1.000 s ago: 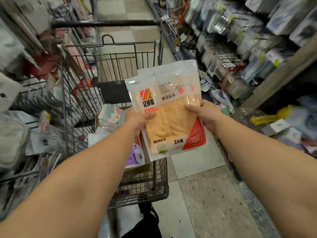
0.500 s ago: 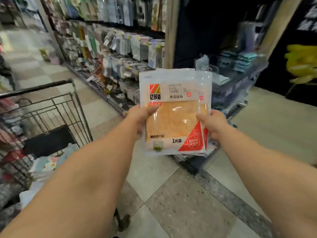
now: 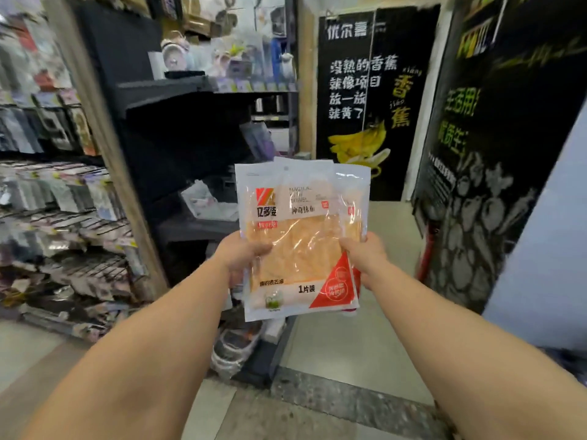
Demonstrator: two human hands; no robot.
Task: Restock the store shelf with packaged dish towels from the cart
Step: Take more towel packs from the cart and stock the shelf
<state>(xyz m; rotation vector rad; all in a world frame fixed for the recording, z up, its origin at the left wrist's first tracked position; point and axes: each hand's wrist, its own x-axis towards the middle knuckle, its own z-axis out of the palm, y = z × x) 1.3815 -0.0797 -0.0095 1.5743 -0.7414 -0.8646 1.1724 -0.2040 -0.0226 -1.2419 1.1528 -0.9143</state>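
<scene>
Orange dish towel packets [image 3: 301,239] held upright – left hand [image 3: 241,257] and right hand [image 3: 365,255] pinch opposite side edges; dark shelf [image 3: 190,228] near, beyond-left.

Retail shop aisle, household-goods sect.: rows of small plastic-wrapped packets on wire pegs [image 3: 63,198] fill the left wall, w/ a dark tiered metal shelf unit [image 3: 178,100] holding boxed knick-knacks beside it. A black chalk-style poster w/ yellow bananas & Chinese lettering [image 3: 368,100] hangs at the aisle's end, above a pale tiled floor [image 3: 343,344].
</scene>
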